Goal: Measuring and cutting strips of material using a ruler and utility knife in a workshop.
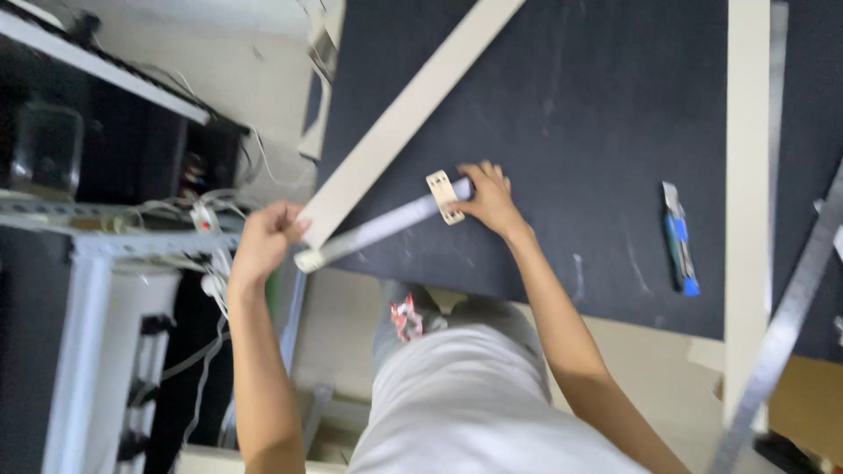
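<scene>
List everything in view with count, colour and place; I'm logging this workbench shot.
long pale cream flat strip: one, cream, diagonal across the dark mat, lower end at the left hand
grey metal ruler: one, silver-grey, under both hands
small tan perforated plate: one, tan, by the right hand
dark work mat: one, near black, covering the table
blue and grey utility knife: one, on the mat, right
upright cream strip: one, cream, far right
long steel ruler: one, grey, right edge
white metal shelf frame: one, left
left hand: gripping the strip end
right hand: pressing the ruler
</scene>
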